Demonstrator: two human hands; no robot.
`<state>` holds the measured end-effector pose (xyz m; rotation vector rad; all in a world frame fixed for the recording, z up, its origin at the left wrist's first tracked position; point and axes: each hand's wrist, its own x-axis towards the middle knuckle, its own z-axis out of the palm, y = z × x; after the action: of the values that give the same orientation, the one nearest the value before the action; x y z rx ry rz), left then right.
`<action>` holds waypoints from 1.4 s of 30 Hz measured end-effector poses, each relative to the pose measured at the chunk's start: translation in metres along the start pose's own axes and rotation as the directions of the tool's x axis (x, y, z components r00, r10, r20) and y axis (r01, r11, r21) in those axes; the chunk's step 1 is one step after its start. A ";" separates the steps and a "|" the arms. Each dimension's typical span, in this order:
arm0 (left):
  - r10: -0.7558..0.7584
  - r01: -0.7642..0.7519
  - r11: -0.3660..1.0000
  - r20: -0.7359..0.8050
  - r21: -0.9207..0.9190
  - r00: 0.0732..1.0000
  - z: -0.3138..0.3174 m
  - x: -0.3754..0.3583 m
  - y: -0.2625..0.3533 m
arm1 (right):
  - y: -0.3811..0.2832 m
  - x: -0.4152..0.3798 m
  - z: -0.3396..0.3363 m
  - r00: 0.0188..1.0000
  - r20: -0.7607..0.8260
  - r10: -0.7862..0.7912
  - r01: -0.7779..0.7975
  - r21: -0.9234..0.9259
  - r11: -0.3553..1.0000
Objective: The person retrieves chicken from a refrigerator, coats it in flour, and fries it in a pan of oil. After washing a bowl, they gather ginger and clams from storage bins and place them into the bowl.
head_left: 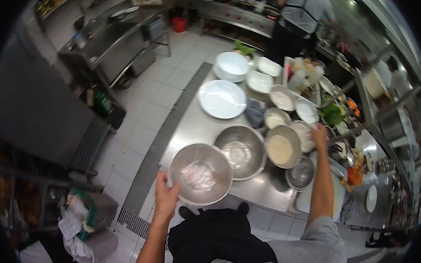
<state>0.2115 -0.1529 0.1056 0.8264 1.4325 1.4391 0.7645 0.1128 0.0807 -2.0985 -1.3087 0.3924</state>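
My left hand (167, 194) is closed on the rim of a wide steel mixing bowl (219, 191), held at the table's near left edge. White, flour-dusted pieces (198, 175) lie in it. Beside it sits a steel colander (256, 165). My right hand (319, 133) reaches over the right side of the table, at a bowl of white powder (303, 134). Its fingers are small and partly hidden, so I cannot make out their grip. Just left of that hand stands a steel bowl of pale yellow crumbs or powder (280, 149), with a smaller steel bowl (301, 173) below it.
A large white plate (222, 99), stacked white bowls (231, 65) and a grey cloth (255, 112) occupy the steel table (184, 137). Metal rails (359, 128) and crowded ingredients run along the right. Another person (304, 10) stands at the back. Bins (97, 215) are at lower left.
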 end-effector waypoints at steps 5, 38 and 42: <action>-0.119 0.126 0.989 0.104 -0.070 0.987 -0.022 0.062 0.021 | -0.122 -0.054 -0.037 0.984 -0.012 -0.179 0.178 0.174 0.969; 0.030 -0.098 0.989 0.493 0.112 0.869 -0.129 0.678 -0.009 | -0.613 -0.053 0.543 0.701 0.474 -0.533 0.592 0.030 0.805; 0.000 -0.110 0.984 0.611 0.142 0.791 -0.098 0.773 -0.001 | -0.667 0.009 0.537 0.806 0.419 -0.418 0.513 -0.144 0.846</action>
<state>-0.1552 0.5238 -0.0133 1.3128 1.0340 0.9522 0.0094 0.5164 0.1045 -1.8463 -2.1470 0.4365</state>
